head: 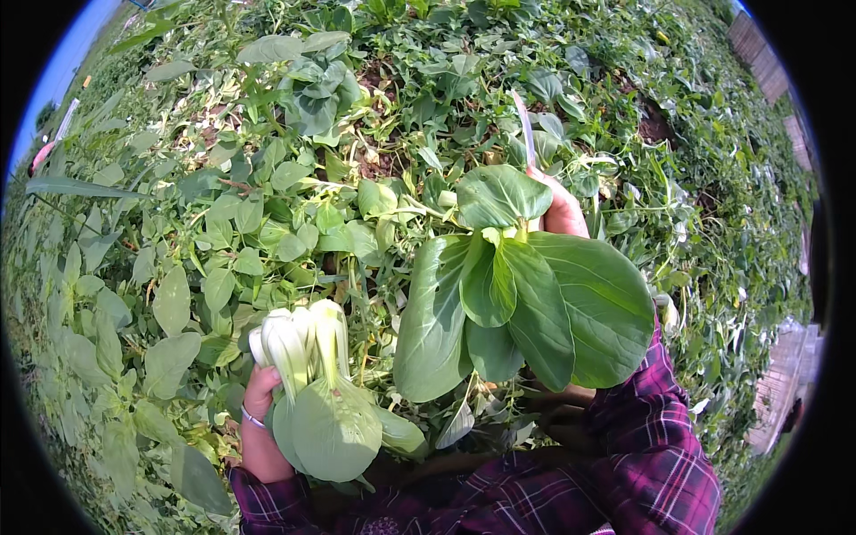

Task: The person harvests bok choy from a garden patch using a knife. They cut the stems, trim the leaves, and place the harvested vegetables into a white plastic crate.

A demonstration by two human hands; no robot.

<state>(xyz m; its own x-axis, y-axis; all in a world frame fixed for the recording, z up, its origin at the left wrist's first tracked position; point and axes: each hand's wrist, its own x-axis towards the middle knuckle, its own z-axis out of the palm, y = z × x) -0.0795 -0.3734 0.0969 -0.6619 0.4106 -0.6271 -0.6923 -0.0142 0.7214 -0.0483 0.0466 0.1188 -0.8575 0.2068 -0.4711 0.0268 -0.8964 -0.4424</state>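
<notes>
My left hand [259, 401], with a bracelet on the wrist, grips several bok choy heads [338, 428]. Their white stalk ends point up and the broad leaves hang towards my lap. Farther right and higher, my right hand [565, 210] is around another leafy bok choy [582, 301], whose wide green leaves fan out towards me and cover most of the palm and fingers. From the same hand rises a narrow knife blade [525, 130], tip away from me; its handle is hidden.
Dense weeds [174, 307] and low greens surround me. A bok choy plant [317, 93] still grows ahead, with bare soil [378, 160] showing beside it. Brick-like walls [776, 388] stand at the right rim. A pink object [41, 158] is at the far left.
</notes>
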